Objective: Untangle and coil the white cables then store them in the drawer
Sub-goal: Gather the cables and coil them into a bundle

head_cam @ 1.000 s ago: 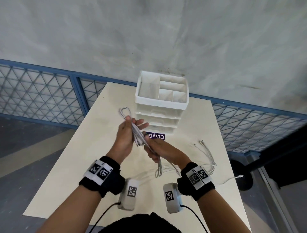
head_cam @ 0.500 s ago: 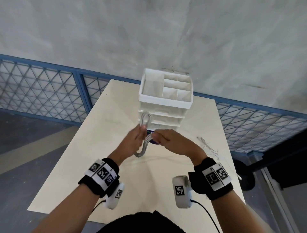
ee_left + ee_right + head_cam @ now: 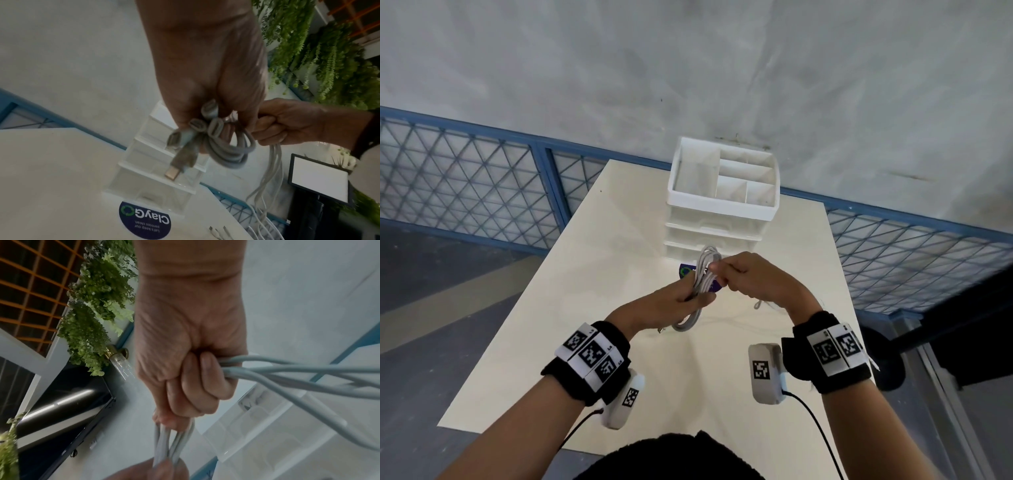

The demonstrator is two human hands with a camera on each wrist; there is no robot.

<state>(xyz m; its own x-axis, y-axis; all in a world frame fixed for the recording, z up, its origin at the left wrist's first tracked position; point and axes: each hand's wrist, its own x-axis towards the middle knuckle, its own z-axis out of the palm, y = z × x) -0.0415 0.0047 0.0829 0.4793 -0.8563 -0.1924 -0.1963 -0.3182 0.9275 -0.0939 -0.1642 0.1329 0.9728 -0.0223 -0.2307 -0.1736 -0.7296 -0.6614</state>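
I have both hands raised over the middle of the cream rectangular table [image 3: 619, 260], just in front of the white plastic drawer unit [image 3: 722, 205]. My left hand [image 3: 671, 305] is clenched round the bundle of looped white cables [image 3: 703, 274], gripping it near its middle so that one loop stands up above the fist and another hangs below it. My right hand [image 3: 753, 277] is curled tight on strands at the top of that same bundle, its knuckles almost against the left hand. From the left wrist view, several folded cable ends and a gold-tipped plug [image 3: 172, 172] poke out of the left fist, and thin white strands [image 3: 269, 170] run down from the right fist toward the table.

The table's near left corner and left edge have open surface on them; its right side carries loose white cable ends [image 3: 218, 230] (too small to count) close to the right edge. Beyond the far edge runs a blue-framed mesh railing [image 3: 482, 181], with grey floor to the left.

The drawer unit sits at the far middle of the table. Its open top tray [image 3: 681, 198] is split into several compartments, and I see nothing in them. The drawers below it are pushed in; their fronts are translucent, but I cannot tell what is inside. A round dark blue sticker [image 3: 144, 220] lies on the table just in front of the unit.
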